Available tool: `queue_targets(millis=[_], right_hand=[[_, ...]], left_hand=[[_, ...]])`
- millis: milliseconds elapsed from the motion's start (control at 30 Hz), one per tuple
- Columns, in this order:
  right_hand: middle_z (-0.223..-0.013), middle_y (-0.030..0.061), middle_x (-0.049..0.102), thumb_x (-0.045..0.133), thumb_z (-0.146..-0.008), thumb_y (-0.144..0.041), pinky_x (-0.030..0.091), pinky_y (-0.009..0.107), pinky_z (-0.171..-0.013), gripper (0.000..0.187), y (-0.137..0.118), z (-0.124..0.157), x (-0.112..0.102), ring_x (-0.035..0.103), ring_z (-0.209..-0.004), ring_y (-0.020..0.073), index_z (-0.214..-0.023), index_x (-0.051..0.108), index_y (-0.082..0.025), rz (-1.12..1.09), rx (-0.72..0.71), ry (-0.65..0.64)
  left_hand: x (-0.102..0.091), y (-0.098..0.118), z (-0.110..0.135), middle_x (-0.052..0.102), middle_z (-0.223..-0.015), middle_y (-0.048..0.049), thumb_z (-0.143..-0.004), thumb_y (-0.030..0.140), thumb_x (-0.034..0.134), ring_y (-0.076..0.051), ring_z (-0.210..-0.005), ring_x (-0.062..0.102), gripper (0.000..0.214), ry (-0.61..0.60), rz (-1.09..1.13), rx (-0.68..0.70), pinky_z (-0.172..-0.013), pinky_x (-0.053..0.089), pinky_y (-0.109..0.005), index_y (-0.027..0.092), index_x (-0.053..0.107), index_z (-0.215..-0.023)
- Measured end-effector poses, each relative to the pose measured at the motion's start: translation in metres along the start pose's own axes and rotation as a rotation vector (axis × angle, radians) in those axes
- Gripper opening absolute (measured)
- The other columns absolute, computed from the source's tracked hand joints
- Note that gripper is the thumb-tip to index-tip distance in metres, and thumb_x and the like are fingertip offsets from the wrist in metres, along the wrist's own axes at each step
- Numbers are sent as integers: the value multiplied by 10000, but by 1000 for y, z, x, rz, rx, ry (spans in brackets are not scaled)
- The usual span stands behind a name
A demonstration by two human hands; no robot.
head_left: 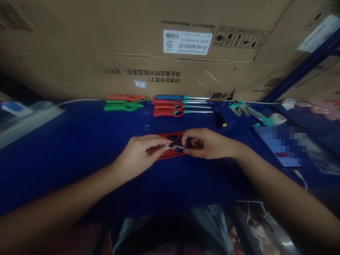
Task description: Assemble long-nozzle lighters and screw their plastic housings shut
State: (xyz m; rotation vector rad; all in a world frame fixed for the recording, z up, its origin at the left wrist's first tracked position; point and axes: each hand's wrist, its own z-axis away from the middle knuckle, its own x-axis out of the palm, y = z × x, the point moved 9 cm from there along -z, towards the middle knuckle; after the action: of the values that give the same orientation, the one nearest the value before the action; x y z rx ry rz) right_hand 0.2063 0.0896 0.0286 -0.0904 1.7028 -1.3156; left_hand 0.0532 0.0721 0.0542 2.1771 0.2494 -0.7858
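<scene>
My left hand [140, 150] is closed, thumb and forefinger pinching one end of thin white wires [175, 147], where a small dark part shows at the fingertips. At the other end of those wires, my right hand [203, 143] is closed on them with its thumb and bent fingers. Beneath both hands lie red plastic lighter handle shells [168, 153] on the blue tabletop, partly covered by the fingers. Beyond them, several long-nosed lighters [170, 113] with red or blue handles and metal tubes lie in a row.
Green handle shells [123, 106] and an orange one [126, 97] lie back left. A black screwdriver [220, 118], metal tubes with teal parts [255, 114] and a phone [278, 147] are to the right. A cardboard box [106, 46] walls off the back.
</scene>
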Motion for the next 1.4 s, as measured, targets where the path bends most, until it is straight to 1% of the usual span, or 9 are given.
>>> queue_targets(millis=[100,267,467,600,700,867,1000,1100,1400], right_hand=[[-784,-18,620,689,-876,-303,394,200,-543,238,-2,-1,1,475,-576,67,-1073,651,-175,9,-17,-3],[-783,2,646,647,-913,-309,400,215,-583,165,-1,-4,2,503,-610,81,-974,668,-158,1,-11,14],[-700,-37,581,640,-915,-276,374,209,-554,114,-1,-2,2,474,-568,73,-949,629,-168,41,-6,20],[-604,-79,488,633,-919,-236,329,200,-511,72,-2,-2,2,409,-514,62,-935,603,-173,37,2,26],[-648,-73,513,636,-910,-204,336,195,-523,73,-1,-2,3,420,-533,58,-950,582,-175,4,8,15],[-799,-40,569,639,-912,-209,395,198,-571,227,2,-3,4,502,-634,74,-1111,531,-194,-100,0,8],[-794,-43,552,667,-910,-248,413,200,-576,291,1,-3,4,495,-637,75,-1168,542,-195,-81,-1,18],[-756,-44,538,684,-906,-278,407,202,-563,213,-6,-3,4,475,-605,69,-1083,619,-180,-46,-43,64],[-830,31,672,668,-917,-224,452,231,-659,80,-27,-7,9,593,-723,110,-899,707,-156,96,-214,230]], left_hand=[[2,-11,1,800,-978,-29,-861,216,729,-181,-846,765,130,6,118,-122,-806,630,-264,202,796,-971],[17,-36,7,809,-945,-53,-819,290,777,-227,-862,781,205,-48,438,-409,-838,651,-334,175,782,-989],[21,-45,10,811,-913,-69,-795,303,809,-241,-854,786,259,-75,570,-549,-828,660,-348,157,776,-1006],[23,-48,11,811,-894,-65,-777,312,826,-231,-835,786,265,-69,603,-579,-810,660,-322,160,782,-990],[24,-49,13,811,-883,-51,-766,312,836,-211,-827,785,256,-62,624,-611,-817,651,-291,166,785,-970],[24,-46,14,808,-894,-36,-776,305,832,-189,-815,782,231,-61,642,-624,-814,642,-261,170,782,-957],[21,-42,13,805,-887,-28,-788,281,820,-173,-811,777,188,-50,599,-598,-792,633,-232,175,783,-939],[20,-40,13,804,-887,-20,-796,264,811,-157,-800,771,162,-45,570,-580,-769,627,-207,181,783,-932],[21,-33,14,804,-874,0,-827,239,779,-145,-808,769,116,-41,573,-554,-769,619,-189,198,778,-935]])
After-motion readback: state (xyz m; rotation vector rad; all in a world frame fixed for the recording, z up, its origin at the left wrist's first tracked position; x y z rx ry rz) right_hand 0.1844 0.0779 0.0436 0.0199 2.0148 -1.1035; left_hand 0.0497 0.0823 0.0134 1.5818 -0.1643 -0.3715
